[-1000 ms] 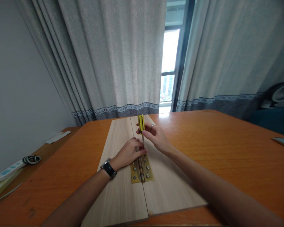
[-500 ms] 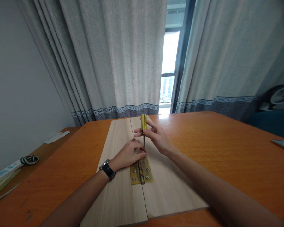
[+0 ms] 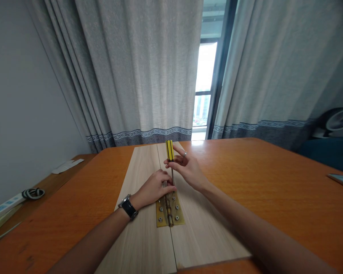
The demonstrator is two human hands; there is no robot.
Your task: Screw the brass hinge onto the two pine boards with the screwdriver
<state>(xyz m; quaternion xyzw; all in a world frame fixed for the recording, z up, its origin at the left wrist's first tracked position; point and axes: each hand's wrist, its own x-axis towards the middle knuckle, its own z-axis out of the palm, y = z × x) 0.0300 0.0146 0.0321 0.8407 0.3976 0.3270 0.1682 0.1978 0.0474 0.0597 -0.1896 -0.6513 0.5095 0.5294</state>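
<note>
The right hand (image 3: 190, 171) is gripping a yellow-and-black screwdriver (image 3: 170, 151) low on its handle, thumb and fingers closing around it, the forefinger reaching up along the side. The shaft is pointing almost straight down from this grip. The left hand (image 3: 153, 189) is resting just below and to the left, its thumb and fingertips curling in around the lower shaft; whether they are pinching the shaft, a screw or nothing is not showing.

The brass hinge (image 3: 169, 211) is lying open and flat beneath the left hand, on the near side of the grip, its barrel running along the seam between the left board (image 3: 137, 224) and the right board (image 3: 208, 236). Both boards are lying side by side on the table (image 3: 274, 182), passing under both hands.

As for progress, several screws (image 3: 177, 218) are already sitting in the near part of the hinge, on both leaves. Their heads seem to be standing slightly proud, so tightening is probably unfinished, though their depth is hard to judge. Attention appears to be going to a spot farther along the right leaf; the fingers are hiding that end, so how many holes are lacking screws is impossible to tell.
</note>
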